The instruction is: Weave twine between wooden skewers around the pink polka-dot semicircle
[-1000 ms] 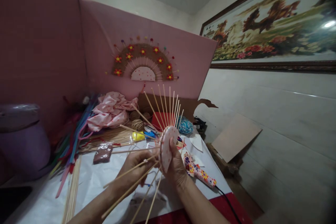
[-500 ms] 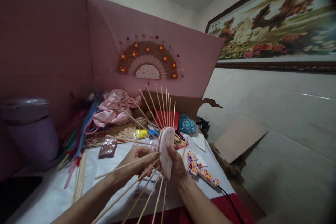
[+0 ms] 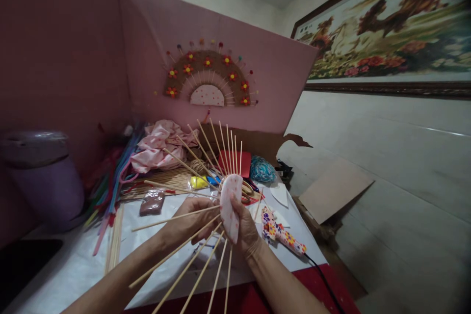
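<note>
Above the table I hold a stick fan: a pale half-round base (image 3: pixel 230 196) covered in pink-spotted cloth, with several thin wooden sticks (image 3: pixel 225 149) spreading from its curved edge. My right hand (image 3: pixel 245 223) is closed on the base's straight side, thumb across its front. On the left, behind some of the sticks, my left hand (image 3: pixel 200 213) is curled against the curved edge; the sticks and base partly hide its fingertips. To the right lies a flower-patterned glue gun (image 3: pixel 283 235) with a black cord.
A finished-looking fan with flowers (image 3: pixel 206 66) hangs on the pink board. Behind my hands are pink cloth (image 3: pixel 158 144), blue yarn (image 3: pixel 262 170), a yellow packet (image 3: pixel 198 182), a brown packet (image 3: pixel 152 202) and scissors (image 3: pixel 250 189). A purple bin (image 3: pixel 46 186) stands left.
Both hands and the fan have shifted slightly left and up in view, the fan turning a little. The grip looks the same.
</note>
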Tool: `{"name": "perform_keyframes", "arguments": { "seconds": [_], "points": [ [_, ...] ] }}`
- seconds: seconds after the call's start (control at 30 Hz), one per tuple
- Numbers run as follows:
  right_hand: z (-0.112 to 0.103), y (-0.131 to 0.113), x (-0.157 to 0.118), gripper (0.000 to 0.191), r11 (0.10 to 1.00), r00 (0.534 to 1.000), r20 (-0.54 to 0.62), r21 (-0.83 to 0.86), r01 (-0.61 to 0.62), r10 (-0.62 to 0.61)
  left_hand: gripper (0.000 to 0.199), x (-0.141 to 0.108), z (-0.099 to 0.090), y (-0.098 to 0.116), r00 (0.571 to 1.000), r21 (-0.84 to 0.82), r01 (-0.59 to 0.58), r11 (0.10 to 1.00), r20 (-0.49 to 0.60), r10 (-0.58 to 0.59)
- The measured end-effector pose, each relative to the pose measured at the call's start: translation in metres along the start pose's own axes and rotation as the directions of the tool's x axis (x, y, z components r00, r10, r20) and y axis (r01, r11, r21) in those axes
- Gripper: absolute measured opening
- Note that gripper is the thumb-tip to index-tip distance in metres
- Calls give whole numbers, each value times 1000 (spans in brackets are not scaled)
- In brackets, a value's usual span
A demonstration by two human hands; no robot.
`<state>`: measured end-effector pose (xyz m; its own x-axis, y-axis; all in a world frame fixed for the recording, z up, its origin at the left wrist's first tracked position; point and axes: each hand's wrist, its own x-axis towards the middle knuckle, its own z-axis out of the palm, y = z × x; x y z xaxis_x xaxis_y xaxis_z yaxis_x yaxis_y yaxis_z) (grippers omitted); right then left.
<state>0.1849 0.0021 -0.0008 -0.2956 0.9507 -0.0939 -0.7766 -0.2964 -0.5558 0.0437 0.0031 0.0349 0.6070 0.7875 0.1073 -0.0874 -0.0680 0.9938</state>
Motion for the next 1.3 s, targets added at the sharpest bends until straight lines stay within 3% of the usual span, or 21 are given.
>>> {"name": "perform_keyframes", "arguments": {
  "seconds": [0.17,0.37,0.67,0.87,1.07,1.17,1.3],
  "points": [
    [2,-3,0,22,997,997,9,14,74,-74,37,2,2,-10,996,3,1,1000,-87,-1],
    [0,-5,2,26,996,995,29,8,91,-92,28,2,5,-24,1000,-77,-6,997,-19,5],
    [4,-5,3,27,988,987,-71,37,150,-147,29,2,13,-16,990,-38,54,998,-127,-58],
    [6,-6,5,29,975,973,-118,82,208,-198,28,2,15,-14,980,-18,35,999,-197,-38],
    [3,-5,8,30,973,975,-114,112,203,-191,24,4,15,-21,976,-134,-44,990,-215,14],
    [4,-5,7,27,978,978,-111,93,189,-178,24,3,18,-20,968,-186,15,982,-244,-61],
    [8,-6,6,22,972,969,-147,97,213,-197,26,1,22,-15,975,-257,74,964,-184,-124]
  ]
}}
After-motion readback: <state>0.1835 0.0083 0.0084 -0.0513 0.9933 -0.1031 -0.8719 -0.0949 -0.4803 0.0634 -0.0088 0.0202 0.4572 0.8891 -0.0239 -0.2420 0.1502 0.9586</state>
